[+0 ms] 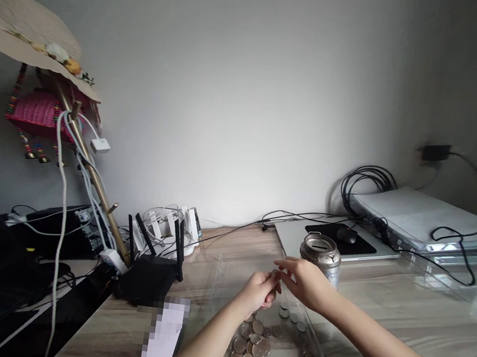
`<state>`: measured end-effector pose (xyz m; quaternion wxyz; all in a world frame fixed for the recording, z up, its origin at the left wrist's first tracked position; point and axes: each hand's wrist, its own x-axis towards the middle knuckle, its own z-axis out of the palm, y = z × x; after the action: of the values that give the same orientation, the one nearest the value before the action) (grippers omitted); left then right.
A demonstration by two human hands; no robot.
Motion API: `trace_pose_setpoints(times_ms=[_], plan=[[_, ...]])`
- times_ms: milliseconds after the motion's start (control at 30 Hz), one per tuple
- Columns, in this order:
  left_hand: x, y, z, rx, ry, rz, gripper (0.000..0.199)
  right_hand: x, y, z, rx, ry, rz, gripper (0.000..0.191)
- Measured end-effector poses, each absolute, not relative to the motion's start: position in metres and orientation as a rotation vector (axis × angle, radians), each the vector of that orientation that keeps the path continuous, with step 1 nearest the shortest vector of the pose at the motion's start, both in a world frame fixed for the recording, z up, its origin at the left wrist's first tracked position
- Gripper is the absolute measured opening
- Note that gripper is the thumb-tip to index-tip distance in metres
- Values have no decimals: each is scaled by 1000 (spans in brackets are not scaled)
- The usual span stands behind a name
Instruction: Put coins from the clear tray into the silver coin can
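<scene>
My left hand (259,291) is closed, its fingers curled in above a clear tray (233,265); whatever lies inside the fist is hidden. Just to its right, my right hand (306,282) reaches across with fingers stretched and apart, the tips meeting the left thumb and forefinger. I make out nothing held in it. Below both hands, many loose coins (260,348) of silver and copper tones lie spread in the tray. Behind the right hand stands a metal milk-can-shaped coin bank (320,249) with a slot in its lid, its lower part covered by the hand.
A black router (148,278) with upright antennas sits at the left. Behind the coin bank, a mouse (346,234) rests on a black pad (361,248). Cables run along the wall. A straw hat (34,28) hangs on a stand at the left.
</scene>
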<state>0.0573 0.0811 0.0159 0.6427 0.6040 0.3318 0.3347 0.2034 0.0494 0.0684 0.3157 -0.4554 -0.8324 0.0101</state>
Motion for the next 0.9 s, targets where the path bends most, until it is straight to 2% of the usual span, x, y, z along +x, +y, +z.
trace_pose_setpoints(times_ms=[167, 267, 467, 567, 700, 800, 900], plan=[[60, 76, 16, 1415, 717, 739, 43, 206, 51, 71, -1133, -2149, 178, 23], [60, 76, 17, 1404, 714, 705, 35, 227, 50, 88, -1140, -1969, -20, 21], [58, 77, 17, 1353, 739, 667, 12, 279, 75, 99, -1500, -1734, -316, 18], [56, 77, 20, 1260, 670, 678, 10, 287, 85, 96, -1531, -1792, -319, 18], [52, 78, 24, 1107, 560, 683, 13, 272, 72, 100, -1341, -1760, -403, 21], [50, 80, 25, 1016, 567, 689, 17, 242, 56, 93, -1206, -1840, -294, 22], [48, 81, 27, 969, 519, 767, 19, 211, 49, 74, -1235, -2099, 51, 19]])
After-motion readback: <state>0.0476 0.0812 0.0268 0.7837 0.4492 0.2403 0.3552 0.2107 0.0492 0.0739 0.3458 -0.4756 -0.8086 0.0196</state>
